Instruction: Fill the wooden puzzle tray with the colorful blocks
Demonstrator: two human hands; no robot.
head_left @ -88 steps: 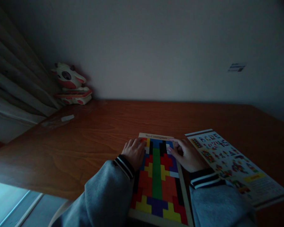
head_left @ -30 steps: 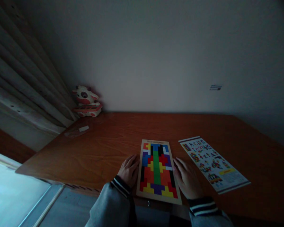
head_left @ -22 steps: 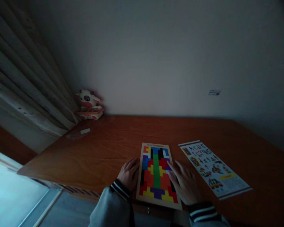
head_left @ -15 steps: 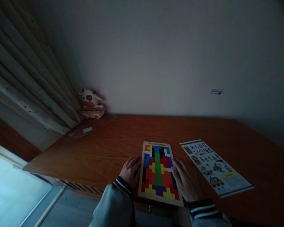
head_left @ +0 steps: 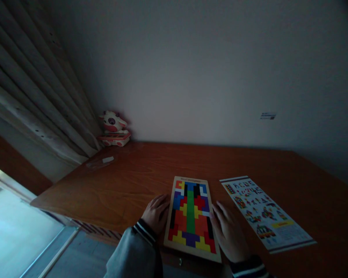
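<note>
A wooden puzzle board [head_left: 190, 212] filled with coloured block pieces lies flat near the table's front edge. A long green strip runs down its middle, with red, yellow, blue, black and purple pieces around it. My left hand [head_left: 157, 212] rests on the table by the board's left side, holding nothing, fingers slightly bent. On the right side, my right hand [head_left: 228, 231] lies with its fingers spread, the fingertips at the board's edge. A printed sheet [head_left: 266, 212] with coloured pattern pictures is to the right of my right hand.
The brown table [head_left: 133, 173] meets a grey wall. A cow-shaped toy [head_left: 114, 129] stands at the back left, near the curtain [head_left: 37, 92]. Clear plastic with a white label [head_left: 108, 159] lies in front of the toy. A small sticker [head_left: 268, 116] is on the wall.
The view has shifted slightly, so the board sits a little lower and further left. My right hand's fingers are somewhat more spread. The sheet keeps its place on the table.
</note>
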